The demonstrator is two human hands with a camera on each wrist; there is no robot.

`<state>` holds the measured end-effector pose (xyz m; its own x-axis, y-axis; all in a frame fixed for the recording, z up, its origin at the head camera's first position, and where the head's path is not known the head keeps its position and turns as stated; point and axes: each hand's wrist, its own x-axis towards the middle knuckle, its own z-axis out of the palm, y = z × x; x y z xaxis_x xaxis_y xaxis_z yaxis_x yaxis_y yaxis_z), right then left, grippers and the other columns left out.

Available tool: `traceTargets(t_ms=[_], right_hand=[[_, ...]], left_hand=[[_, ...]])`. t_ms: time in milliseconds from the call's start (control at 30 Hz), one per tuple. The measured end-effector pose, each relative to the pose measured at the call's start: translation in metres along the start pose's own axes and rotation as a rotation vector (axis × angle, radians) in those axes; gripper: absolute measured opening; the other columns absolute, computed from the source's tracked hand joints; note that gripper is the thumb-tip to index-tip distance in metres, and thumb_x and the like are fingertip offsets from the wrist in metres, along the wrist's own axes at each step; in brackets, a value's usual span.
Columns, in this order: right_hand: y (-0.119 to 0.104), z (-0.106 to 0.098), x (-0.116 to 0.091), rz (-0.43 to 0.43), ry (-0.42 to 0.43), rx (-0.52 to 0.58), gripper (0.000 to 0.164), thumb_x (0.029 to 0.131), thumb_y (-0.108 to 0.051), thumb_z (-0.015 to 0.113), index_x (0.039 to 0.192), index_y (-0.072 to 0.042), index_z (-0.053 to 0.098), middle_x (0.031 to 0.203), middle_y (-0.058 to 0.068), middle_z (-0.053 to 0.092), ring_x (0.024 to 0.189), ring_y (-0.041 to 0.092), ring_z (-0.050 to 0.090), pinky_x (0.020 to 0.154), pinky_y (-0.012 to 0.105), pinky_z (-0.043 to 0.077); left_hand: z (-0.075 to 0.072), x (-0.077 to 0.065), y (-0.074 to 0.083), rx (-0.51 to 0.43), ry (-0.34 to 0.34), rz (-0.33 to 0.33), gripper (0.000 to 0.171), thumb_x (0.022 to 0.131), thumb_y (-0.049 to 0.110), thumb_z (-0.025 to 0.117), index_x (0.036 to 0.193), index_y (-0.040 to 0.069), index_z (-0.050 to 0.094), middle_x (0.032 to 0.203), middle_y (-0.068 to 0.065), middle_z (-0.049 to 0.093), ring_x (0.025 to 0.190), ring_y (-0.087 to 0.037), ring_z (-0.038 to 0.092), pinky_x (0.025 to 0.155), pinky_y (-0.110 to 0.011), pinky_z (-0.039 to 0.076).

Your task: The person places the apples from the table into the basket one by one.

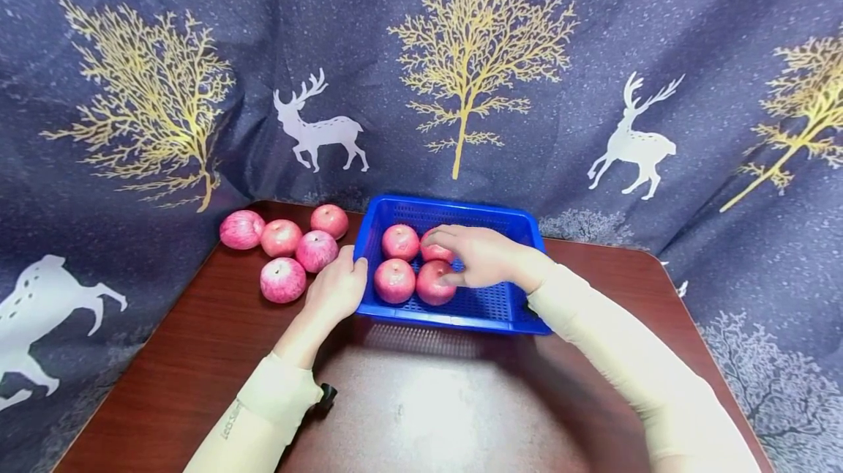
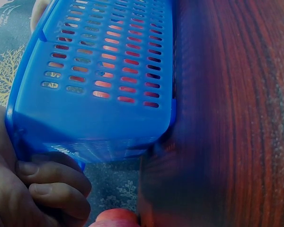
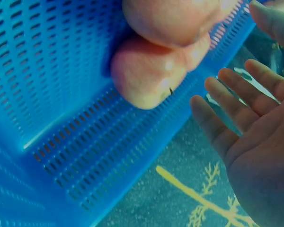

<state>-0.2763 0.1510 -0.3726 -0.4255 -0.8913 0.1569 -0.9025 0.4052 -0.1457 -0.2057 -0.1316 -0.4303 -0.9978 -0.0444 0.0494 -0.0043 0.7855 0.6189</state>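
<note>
A blue perforated plastic basket [image 1: 448, 321] stands at the back of the table. My left hand [image 1: 338, 284] grips its left rim, with the fingers [image 2: 57, 195] curled around the edge in the left wrist view. Several red apples [image 1: 395, 282] sit together in the basket's left half. Over the two right-hand ones is my right hand [image 1: 484, 257], fingers spread and partly hiding the back apple [image 1: 428, 247]. In the right wrist view this hand [image 3: 258, 127] is open, its palm showing and nothing held, apart from the apples [image 3: 146, 71].
Left of the basket, several more apples [image 1: 282, 280] lie loose on the brown wooden table [image 1: 197, 356], close to my left hand. A dark cloth [image 1: 395, 56] printed with deer and trees hangs behind the table.
</note>
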Motion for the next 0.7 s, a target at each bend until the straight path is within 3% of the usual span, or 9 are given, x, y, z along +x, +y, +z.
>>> traceTargets(t_ms=[200, 367, 567, 700], right_hand=[[0.000, -0.014, -0.009, 0.080, 0.007, -0.022, 0.060, 0.086, -0.046, 0.071, 0.136, -0.019, 0.053, 0.134, -0.003, 0.054, 0.125, 0.010, 0.046, 0.102, 0.035, 0.039], [0.000, -0.027, -0.020, 0.128, 0.035, -0.054, 0.062, 0.087, -0.057, 0.065, 0.136, -0.022, 0.052, 0.132, -0.010, 0.052, 0.124, 0.007, 0.045, 0.100, 0.034, 0.040], [0.004, -0.039, -0.034, 0.177, 0.097, -0.042, 0.062, 0.084, -0.049, 0.072, 0.136, -0.023, 0.051, 0.133, -0.010, 0.052, 0.124, 0.006, 0.044, 0.103, 0.033, 0.038], [0.006, -0.045, -0.045, 0.205, 0.131, -0.026, 0.064, 0.084, -0.052, 0.070, 0.137, -0.022, 0.050, 0.135, -0.010, 0.050, 0.126, 0.008, 0.043, 0.104, 0.035, 0.036]], left_hand=[[0.001, 0.001, -0.001, 0.003, -0.003, -0.006, 0.048, 0.103, 0.045, 0.032, 0.138, 0.015, 0.045, 0.130, -0.013, 0.060, 0.113, -0.036, 0.058, 0.087, -0.058, 0.046], [0.001, 0.001, -0.001, 0.004, -0.010, -0.008, 0.048, 0.103, 0.045, 0.032, 0.139, 0.015, 0.044, 0.131, -0.013, 0.059, 0.114, -0.036, 0.057, 0.088, -0.058, 0.046], [0.000, 0.001, -0.001, 0.006, -0.011, -0.007, 0.048, 0.103, 0.045, 0.032, 0.138, 0.014, 0.044, 0.130, -0.014, 0.059, 0.113, -0.037, 0.057, 0.088, -0.058, 0.046], [0.000, 0.001, -0.001, 0.005, -0.006, -0.007, 0.047, 0.103, 0.044, 0.033, 0.137, 0.014, 0.045, 0.129, -0.014, 0.060, 0.113, -0.037, 0.058, 0.087, -0.059, 0.046]])
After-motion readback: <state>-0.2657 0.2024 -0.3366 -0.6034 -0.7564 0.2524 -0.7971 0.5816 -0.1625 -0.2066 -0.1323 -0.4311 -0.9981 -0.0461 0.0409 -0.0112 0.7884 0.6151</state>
